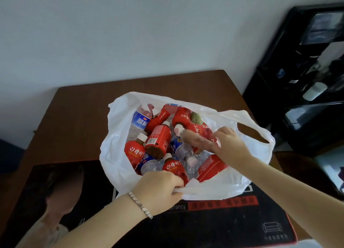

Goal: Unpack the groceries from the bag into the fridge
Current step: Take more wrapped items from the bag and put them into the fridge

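A white plastic bag (116,136) stands open on a brown table (83,108). It is full of red-labelled drink bottles (158,140) and blue-labelled water bottles (140,120), lying jumbled on their sides. My left hand (160,188), with a silver bracelet on the wrist, grips the bag's near rim. My right hand (229,143) reaches in from the right and holds one end of a long pinkish-brown sausage-like pack (197,139), which lies across the top of the bottles. A greenish item (195,117) shows at the far side of the bag.
A black printed box or mat (204,225) lies under the bag's near edge, at the front of the table. A black cabinet with shelves and glass (307,80) stands at the right, holding a white container (314,90). A pale wall is behind the table.
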Available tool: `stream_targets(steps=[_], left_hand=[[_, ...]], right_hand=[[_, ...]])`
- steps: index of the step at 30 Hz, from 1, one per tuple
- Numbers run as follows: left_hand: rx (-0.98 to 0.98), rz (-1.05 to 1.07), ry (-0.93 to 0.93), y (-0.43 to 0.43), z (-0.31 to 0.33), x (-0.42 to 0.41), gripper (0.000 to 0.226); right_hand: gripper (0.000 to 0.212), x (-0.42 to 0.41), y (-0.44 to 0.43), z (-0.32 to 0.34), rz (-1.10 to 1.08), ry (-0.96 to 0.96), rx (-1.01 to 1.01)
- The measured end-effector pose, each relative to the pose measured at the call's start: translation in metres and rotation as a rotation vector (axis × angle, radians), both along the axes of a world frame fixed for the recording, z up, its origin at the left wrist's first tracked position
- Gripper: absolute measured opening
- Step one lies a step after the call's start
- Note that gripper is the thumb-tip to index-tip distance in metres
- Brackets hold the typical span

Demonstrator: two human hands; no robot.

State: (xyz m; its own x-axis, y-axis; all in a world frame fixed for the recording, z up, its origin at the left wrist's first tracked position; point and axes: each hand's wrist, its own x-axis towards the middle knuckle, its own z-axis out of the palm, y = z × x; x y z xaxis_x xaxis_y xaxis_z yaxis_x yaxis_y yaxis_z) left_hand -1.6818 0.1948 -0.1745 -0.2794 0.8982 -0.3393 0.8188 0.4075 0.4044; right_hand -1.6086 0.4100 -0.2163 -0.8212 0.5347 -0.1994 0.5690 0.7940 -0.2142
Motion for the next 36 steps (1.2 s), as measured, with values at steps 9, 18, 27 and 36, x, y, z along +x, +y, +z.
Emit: stream_targets(steps=[9,18,27,36], left_hand=[[0.008,0.056,0.008,0.0,-0.001,-0.004,0.021],[-0.03,0.11,-0.044,-0.006,0.002,-0.005,0.025],[-0.092,0.14,-0.473,0.036,0.046,-0.033,0.034],[-0.02,0.181,0.105,0.146,-0.025,-0.067,0.032]], right_hand=[[0.064,-0.016,-0.009,-0.022,0.177,-0.134,0.195],[0.049,-0.027,-0.021,0.0,0.416,-0.185,0.2],[0.039,-0.037,0.047,0.085,0.208,-0.043,0.392],[0.027,-0.08,0.125,0.049,-0.041,0.083,0.348]])
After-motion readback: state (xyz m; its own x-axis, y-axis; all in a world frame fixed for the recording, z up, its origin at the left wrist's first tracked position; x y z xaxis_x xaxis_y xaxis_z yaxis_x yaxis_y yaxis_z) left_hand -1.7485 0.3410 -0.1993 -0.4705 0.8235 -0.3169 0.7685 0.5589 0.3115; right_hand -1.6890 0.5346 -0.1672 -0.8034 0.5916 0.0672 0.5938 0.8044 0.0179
